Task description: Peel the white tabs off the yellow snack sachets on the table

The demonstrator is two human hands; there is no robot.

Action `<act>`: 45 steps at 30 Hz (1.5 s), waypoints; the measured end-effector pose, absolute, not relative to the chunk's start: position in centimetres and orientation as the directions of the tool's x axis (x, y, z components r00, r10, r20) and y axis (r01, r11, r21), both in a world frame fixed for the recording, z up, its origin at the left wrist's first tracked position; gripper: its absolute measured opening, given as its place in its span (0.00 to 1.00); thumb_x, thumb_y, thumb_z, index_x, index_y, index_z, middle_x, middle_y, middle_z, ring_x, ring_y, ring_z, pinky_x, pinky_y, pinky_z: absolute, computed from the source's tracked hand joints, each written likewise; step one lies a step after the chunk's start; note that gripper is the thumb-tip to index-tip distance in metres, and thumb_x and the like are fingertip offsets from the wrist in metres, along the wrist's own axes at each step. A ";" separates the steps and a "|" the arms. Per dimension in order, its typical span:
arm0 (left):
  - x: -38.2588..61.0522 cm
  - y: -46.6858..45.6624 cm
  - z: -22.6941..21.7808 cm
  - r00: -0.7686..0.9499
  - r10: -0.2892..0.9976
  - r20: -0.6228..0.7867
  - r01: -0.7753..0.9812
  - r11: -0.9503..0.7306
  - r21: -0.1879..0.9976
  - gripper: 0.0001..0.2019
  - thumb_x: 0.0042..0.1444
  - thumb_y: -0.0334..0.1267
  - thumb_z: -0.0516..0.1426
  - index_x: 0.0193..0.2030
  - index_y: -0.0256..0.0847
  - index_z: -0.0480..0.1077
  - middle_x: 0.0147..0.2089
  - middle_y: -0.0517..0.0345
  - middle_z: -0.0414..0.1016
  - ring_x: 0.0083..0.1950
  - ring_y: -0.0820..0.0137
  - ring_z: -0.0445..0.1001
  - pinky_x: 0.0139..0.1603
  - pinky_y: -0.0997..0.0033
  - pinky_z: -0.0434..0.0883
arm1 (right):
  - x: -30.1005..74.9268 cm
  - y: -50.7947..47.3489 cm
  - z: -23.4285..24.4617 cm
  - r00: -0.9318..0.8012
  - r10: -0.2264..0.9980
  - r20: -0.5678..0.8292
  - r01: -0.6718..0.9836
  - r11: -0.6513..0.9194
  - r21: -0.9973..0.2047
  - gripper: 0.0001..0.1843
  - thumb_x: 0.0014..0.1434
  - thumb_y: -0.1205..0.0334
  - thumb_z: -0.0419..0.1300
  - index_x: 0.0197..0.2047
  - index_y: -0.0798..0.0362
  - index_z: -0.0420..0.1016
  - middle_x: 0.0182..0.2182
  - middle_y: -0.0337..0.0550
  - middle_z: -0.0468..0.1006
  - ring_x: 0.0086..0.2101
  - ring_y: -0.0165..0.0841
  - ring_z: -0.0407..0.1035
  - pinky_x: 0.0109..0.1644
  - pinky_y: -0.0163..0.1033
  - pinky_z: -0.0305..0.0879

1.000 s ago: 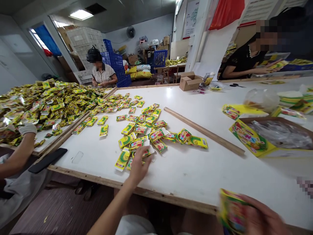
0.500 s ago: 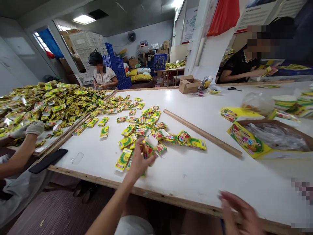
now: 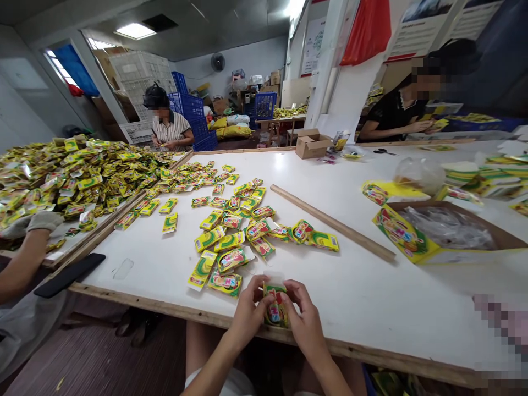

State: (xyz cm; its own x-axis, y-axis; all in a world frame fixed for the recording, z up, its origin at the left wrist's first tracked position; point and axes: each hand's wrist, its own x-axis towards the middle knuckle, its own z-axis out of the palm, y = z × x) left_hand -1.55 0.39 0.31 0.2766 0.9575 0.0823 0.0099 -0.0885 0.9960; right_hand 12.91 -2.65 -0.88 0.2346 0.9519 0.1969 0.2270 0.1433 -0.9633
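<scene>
Both your hands are on one small yellow-and-green fruit-print carton (image 3: pixel 274 314), right at the near edge of the white table (image 3: pixel 358 300). Your left hand (image 3: pixel 248 309) is curled along its left side and your right hand (image 3: pixel 305 314) along its right, fingers bent in, both thumbs pressing on the printed front, no slack between them and the carton. Its far end has a pale flap sticking out at twelve o'clock. You cannot tell from here whether its near end rests on the table.

Taking that carton as the clock's centre, the nearest loose carton (image 3: pixel 225 282) lies at ten o'clock, and the scattered cartons (image 3: pixel 229 241) spread towards eleven. The big heap of cartons (image 3: pixel 94 176) is farther off at ten, with a co-worker's gloved hand (image 3: pixel 43 221) at its near side. At one o'clock lies a wooden strip (image 3: pixel 332 221), with black-handled scissors (image 3: pixel 383 151) well beyond it. At two sits a yellow display box (image 3: pixel 406 236) holding clear plastic bags (image 3: pixel 447 228).
</scene>
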 end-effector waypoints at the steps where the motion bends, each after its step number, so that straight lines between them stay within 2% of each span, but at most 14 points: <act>1: -1.6 0.6 0.3 0.287 0.954 0.083 0.013 -0.090 0.996 0.11 0.57 0.39 0.59 0.46 0.41 0.68 0.37 0.57 0.74 0.36 0.68 0.74 0.38 0.71 0.71 | 13.1 -2.5 -0.7 0.195 0.962 0.191 0.252 0.139 -0.958 0.14 0.61 0.52 0.56 0.45 0.50 0.71 0.40 0.46 0.79 0.38 0.38 0.75 0.41 0.38 0.72; 3: -1.7 1.0 0.2 0.305 0.948 0.089 0.004 -0.095 0.995 0.08 0.57 0.39 0.58 0.42 0.39 0.71 0.37 0.55 0.76 0.38 0.67 0.75 0.41 0.69 0.71 | 13.4 -2.0 -0.2 0.137 0.973 0.186 0.295 0.140 -0.945 0.14 0.62 0.51 0.54 0.43 0.50 0.74 0.39 0.46 0.79 0.37 0.38 0.74 0.40 0.39 0.72; 7: -1.5 1.5 -0.1 0.267 0.948 0.171 -0.013 -0.174 0.985 0.07 0.58 0.37 0.57 0.40 0.39 0.74 0.45 0.51 0.76 0.47 0.62 0.74 0.50 0.65 0.71 | 13.7 -0.8 0.2 0.151 0.946 0.288 0.359 0.219 -0.907 0.15 0.61 0.50 0.55 0.36 0.51 0.78 0.39 0.48 0.79 0.43 0.41 0.73 0.47 0.43 0.70; 10: -1.2 1.3 -0.2 0.193 0.960 0.203 -0.073 -0.192 0.979 0.10 0.58 0.36 0.57 0.47 0.41 0.70 0.46 0.51 0.75 0.49 0.63 0.74 0.51 0.64 0.71 | 13.7 -0.7 0.1 0.218 0.925 0.310 0.326 0.231 -0.917 0.14 0.61 0.52 0.56 0.42 0.51 0.75 0.39 0.47 0.79 0.40 0.39 0.74 0.44 0.42 0.71; 12: -1.2 1.1 0.0 0.185 0.959 0.214 -0.067 -0.205 0.977 0.11 0.59 0.36 0.56 0.49 0.42 0.68 0.46 0.51 0.75 0.48 0.64 0.75 0.51 0.64 0.71 | 13.7 -1.0 -0.1 0.203 0.924 0.325 0.326 0.249 -0.912 0.12 0.62 0.53 0.55 0.43 0.50 0.73 0.39 0.47 0.79 0.41 0.38 0.73 0.45 0.42 0.70; 15: -1.4 0.9 0.5 0.253 0.939 0.233 0.011 -0.243 0.970 0.08 0.60 0.37 0.56 0.45 0.40 0.72 0.46 0.49 0.77 0.49 0.63 0.75 0.52 0.64 0.71 | 13.8 -1.5 -0.1 0.118 0.927 0.356 0.380 0.290 -0.879 0.10 0.62 0.55 0.56 0.41 0.50 0.75 0.42 0.47 0.77 0.45 0.40 0.71 0.50 0.44 0.67; 19: -1.4 1.1 0.9 0.230 0.950 0.210 0.009 -0.218 0.976 0.08 0.59 0.38 0.57 0.40 0.39 0.75 0.44 0.49 0.79 0.46 0.63 0.76 0.49 0.65 0.72 | 13.8 -1.6 0.3 0.084 0.932 0.352 0.381 0.296 -0.876 0.09 0.62 0.56 0.57 0.40 0.50 0.74 0.42 0.46 0.77 0.45 0.39 0.71 0.50 0.43 0.67; 24: -0.6 1.5 0.8 0.179 0.970 0.162 0.041 -0.172 0.984 0.07 0.57 0.37 0.58 0.38 0.38 0.75 0.39 0.52 0.79 0.41 0.65 0.76 0.44 0.68 0.71 | 13.6 -1.0 0.7 0.139 0.946 0.292 0.358 0.227 -0.906 0.09 0.60 0.56 0.57 0.38 0.52 0.73 0.36 0.45 0.77 0.36 0.36 0.71 0.41 0.39 0.68; 29: 0.0 2.4 1.0 0.133 0.985 0.112 0.080 -0.124 0.989 0.06 0.56 0.36 0.57 0.33 0.37 0.73 0.29 0.58 0.75 0.31 0.71 0.71 0.35 0.74 0.67 | 13.7 0.1 1.3 0.157 0.972 0.177 0.334 0.116 -0.936 0.10 0.58 0.54 0.57 0.35 0.52 0.73 0.28 0.41 0.76 0.29 0.34 0.69 0.36 0.37 0.66; 33: -0.1 2.9 0.9 0.143 0.986 0.090 0.075 -0.101 0.992 0.07 0.57 0.38 0.57 0.32 0.36 0.72 0.28 0.59 0.72 0.29 0.73 0.68 0.32 0.75 0.65 | 13.9 0.6 1.7 0.123 0.984 0.129 0.320 0.084 -0.944 0.11 0.58 0.53 0.58 0.33 0.52 0.72 0.26 0.40 0.75 0.28 0.33 0.68 0.32 0.36 0.65; 40: -1.1 1.5 0.2 0.213 0.966 0.147 0.017 -0.154 0.988 0.07 0.58 0.39 0.58 0.37 0.38 0.74 0.37 0.53 0.76 0.39 0.66 0.74 0.40 0.70 0.70 | 13.8 -0.9 0.9 0.061 0.993 0.102 0.228 0.086 -0.970 0.14 0.59 0.49 0.58 0.37 0.52 0.74 0.32 0.43 0.78 0.35 0.36 0.73 0.39 0.37 0.69; 43: -1.2 1.0 0.9 0.222 0.950 0.219 0.089 -0.243 0.966 0.06 0.59 0.37 0.57 0.37 0.39 0.75 0.38 0.52 0.76 0.41 0.66 0.74 0.44 0.68 0.70 | 13.2 -1.3 0.8 0.060 0.988 0.139 0.220 0.123 -0.968 0.13 0.60 0.50 0.57 0.38 0.51 0.75 0.34 0.44 0.79 0.36 0.36 0.74 0.41 0.37 0.70; 45: -1.8 1.4 1.6 0.235 0.930 0.284 0.167 -0.326 0.931 0.05 0.59 0.36 0.57 0.38 0.40 0.74 0.41 0.52 0.77 0.45 0.65 0.74 0.48 0.66 0.70 | 13.7 -1.9 1.3 0.101 0.977 0.187 0.278 0.153 -0.948 0.13 0.61 0.51 0.56 0.38 0.50 0.75 0.35 0.43 0.79 0.36 0.36 0.74 0.41 0.36 0.70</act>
State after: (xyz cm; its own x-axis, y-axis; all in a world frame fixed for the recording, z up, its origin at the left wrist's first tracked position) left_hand -1.77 1.42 1.56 0.2353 0.9296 0.2836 0.1665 -0.3260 0.9306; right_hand 13.70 -1.89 1.27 0.1006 0.9772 0.1868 0.2780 0.1526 -0.9484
